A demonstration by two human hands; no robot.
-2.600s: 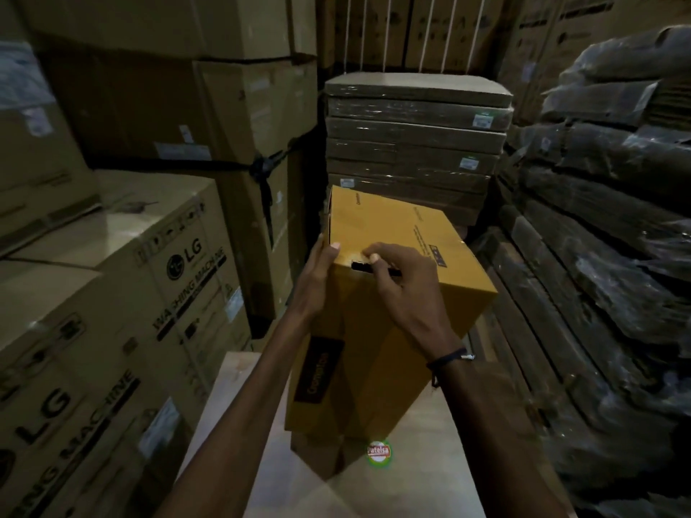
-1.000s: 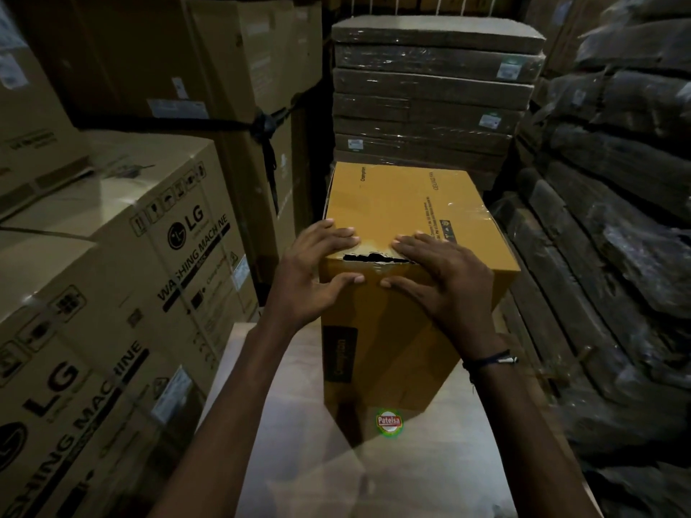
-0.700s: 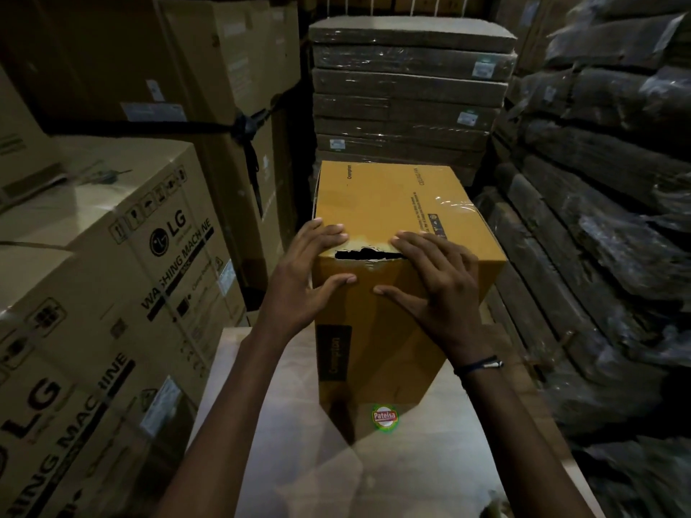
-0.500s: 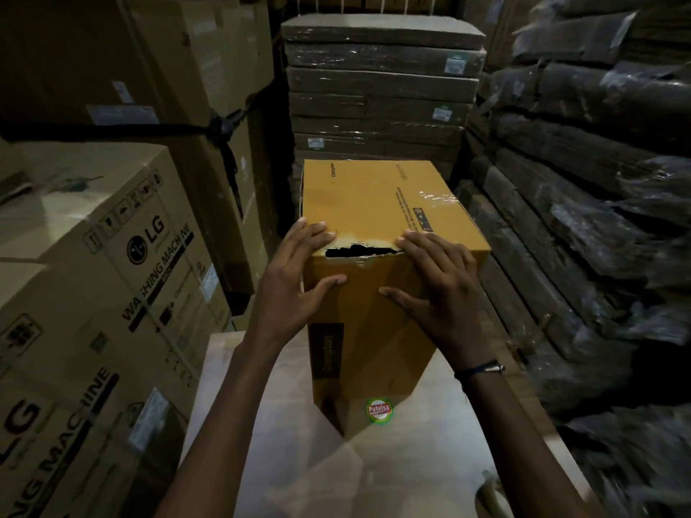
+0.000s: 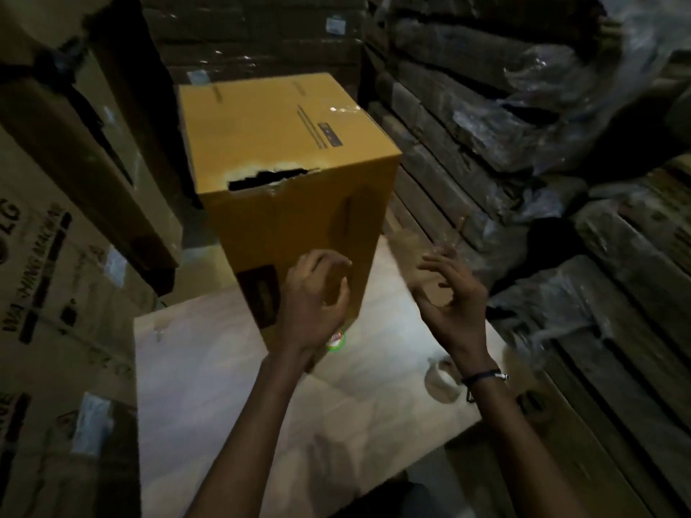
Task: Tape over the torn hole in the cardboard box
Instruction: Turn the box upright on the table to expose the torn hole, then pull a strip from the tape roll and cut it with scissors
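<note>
The yellow box (image 5: 288, 173) stands upright on the pale bench (image 5: 232, 386), its torn hole (image 5: 267, 178) a dark ragged slit along the near top edge and uncovered. Both hands are off it and hold nothing: the left hand (image 5: 312, 306) hangs before the box's lower front with fingers loosely curled, and the right hand (image 5: 450, 297) is raised beside the box, palm turned inward, fingers spread and bent. A tape roll (image 5: 443, 381) (blurred) lies on the bench just beside the right wrist.
</note>
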